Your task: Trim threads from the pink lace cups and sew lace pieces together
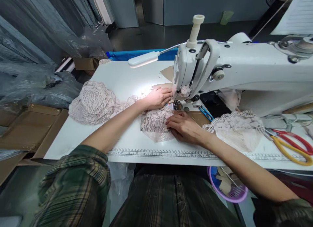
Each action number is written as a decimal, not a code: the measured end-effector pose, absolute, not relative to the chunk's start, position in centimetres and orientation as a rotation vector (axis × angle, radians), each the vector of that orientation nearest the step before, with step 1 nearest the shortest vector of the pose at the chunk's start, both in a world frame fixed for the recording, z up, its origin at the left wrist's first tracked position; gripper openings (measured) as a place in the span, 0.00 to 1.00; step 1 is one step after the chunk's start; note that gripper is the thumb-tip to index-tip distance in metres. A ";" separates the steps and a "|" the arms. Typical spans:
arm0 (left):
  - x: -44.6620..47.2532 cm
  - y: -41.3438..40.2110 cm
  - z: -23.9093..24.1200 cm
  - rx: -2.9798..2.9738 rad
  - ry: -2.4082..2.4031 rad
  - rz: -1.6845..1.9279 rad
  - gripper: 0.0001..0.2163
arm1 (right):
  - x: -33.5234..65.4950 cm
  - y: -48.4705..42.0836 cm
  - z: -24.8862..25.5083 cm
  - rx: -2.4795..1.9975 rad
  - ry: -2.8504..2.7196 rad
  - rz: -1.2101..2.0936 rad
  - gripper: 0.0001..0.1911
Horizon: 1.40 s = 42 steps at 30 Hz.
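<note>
My left hand [158, 97] lies with stretched fingers on the pale pink lace trim, beside the needle area of the white sewing machine [181, 70]. The trim runs left to a loose heap of lace [94, 101]. Just in front of the presser foot [175, 106], my right hand [182, 126] has its fingers curled and pinching the edge of a pale lace piece [156, 124]. That piece lies flat on the table and its right side is hidden under the hand. The needle tip is too small to make out.
Another lace piece [237, 129] lies right, beside scissors [290, 142] with red and yellow handles. A blue cutter [206, 113] lies by the machine bed. A printed ruler [158, 153] follows the table's front edge. A purple basket [236, 199] sits below; cardboard boxes [31, 126] stand left.
</note>
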<state>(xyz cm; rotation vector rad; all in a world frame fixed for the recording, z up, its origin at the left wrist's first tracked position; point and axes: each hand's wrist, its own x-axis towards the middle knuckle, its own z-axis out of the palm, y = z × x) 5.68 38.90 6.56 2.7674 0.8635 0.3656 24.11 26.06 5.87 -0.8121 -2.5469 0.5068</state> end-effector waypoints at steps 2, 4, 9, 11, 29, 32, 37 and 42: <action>5.7 40.4 6.7 2.749 0.807 0.380 0.13 | 24.9 26.7 6.0 -0.769 -2.426 0.711 0.14; 5.4 40.7 7.2 2.725 0.832 0.468 0.12 | 25.9 27.1 6.2 -0.765 -2.239 0.911 0.16; 3.3 35.4 8.8 2.735 0.826 0.548 0.13 | 28.1 28.0 5.8 -1.211 -1.871 0.915 0.17; 2.1 32.1 8.9 2.768 0.473 0.438 0.12 | 28.3 28.2 5.5 -1.312 -1.856 0.831 0.16; -1.1 28.4 7.5 3.081 0.453 0.490 0.05 | 25.3 26.4 5.0 -0.760 -2.355 0.554 0.22; -1.1 28.5 8.0 2.910 0.424 0.577 0.07 | 24.4 25.7 5.6 -0.646 -2.564 0.553 0.18; -0.4 28.4 7.5 2.801 0.447 0.454 0.08 | 25.6 26.1 5.6 -0.868 -2.484 0.398 0.07; 0.1 28.2 6.8 2.921 0.513 0.531 0.07 | 27.9 27.6 4.6 -1.119 -2.010 0.519 0.11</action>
